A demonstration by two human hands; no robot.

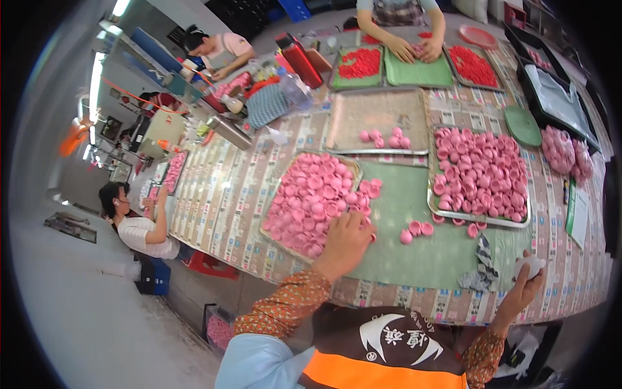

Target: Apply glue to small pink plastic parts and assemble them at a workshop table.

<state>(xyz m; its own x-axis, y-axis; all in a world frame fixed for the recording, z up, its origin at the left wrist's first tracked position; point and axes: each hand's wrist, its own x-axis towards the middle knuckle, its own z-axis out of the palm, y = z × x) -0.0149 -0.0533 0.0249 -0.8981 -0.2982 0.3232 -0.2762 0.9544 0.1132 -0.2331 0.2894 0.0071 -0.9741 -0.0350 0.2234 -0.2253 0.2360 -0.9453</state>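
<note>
While my left hand [348, 235] lies open on pink caps [311, 198] in a tray [275, 198], my right hand [526, 275] grips a white cloth [532, 263].

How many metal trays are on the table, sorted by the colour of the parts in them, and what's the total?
Trays holding pink parts: 3, namely the one by the left hand, at, the sparse middle one and the right one.
Trays holding red parts: 2, at and.
Total: 5 trays.
</note>
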